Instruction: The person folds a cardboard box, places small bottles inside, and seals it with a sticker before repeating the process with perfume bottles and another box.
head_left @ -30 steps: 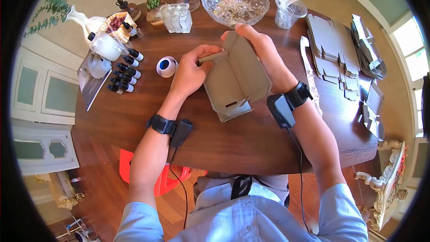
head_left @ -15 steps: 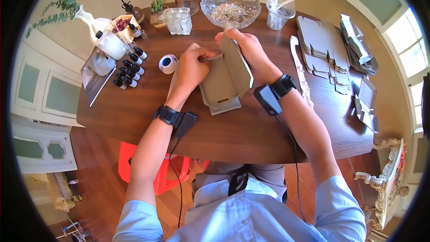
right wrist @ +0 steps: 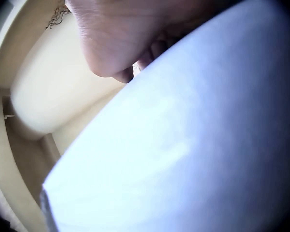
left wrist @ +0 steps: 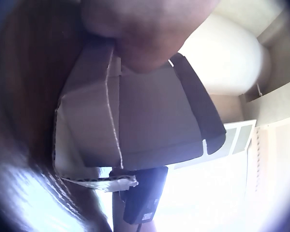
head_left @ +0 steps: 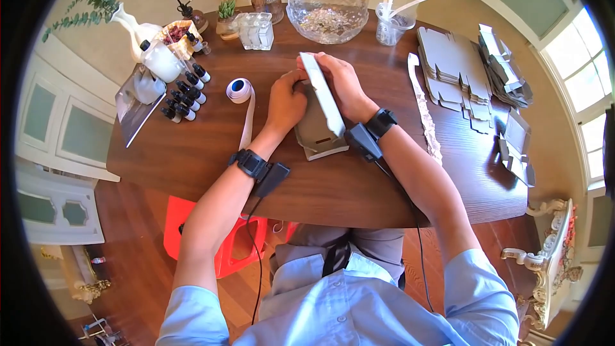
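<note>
A part-folded cardboard box (head_left: pixel 312 125), grey-brown inside and pale outside, stands between both hands over the near middle of the table. My left hand (head_left: pixel 286 104) grips its left wall near the far corner, thumb bent inward. In the left wrist view, that hand covers the top of the box (left wrist: pixel 157 116). The lid panel (head_left: pixel 323 99) stands up almost edge-on. My right hand (head_left: pixel 346 86) holds this lid by its far end, some fingers hidden behind it. Across the right wrist view spreads a bright pale panel of the box (right wrist: pixel 159 145), with fingers at its upper edge.
Left of the hands are a ribbon roll (head_left: pixel 239 90) with its tail out and several dropper bottles (head_left: pixel 186 97). Stacked flat cardboard blanks (head_left: pixel 451 67) and a lace strip (head_left: pixel 423 106) lie right. A glass bowl (head_left: pixel 327 16) and glass block (head_left: pixel 255 31) stand behind.
The lid panel has swung upright and inward, from lying open to the right to nearly edge-on. My right hand has moved left with it; the left hand keeps its hold.
</note>
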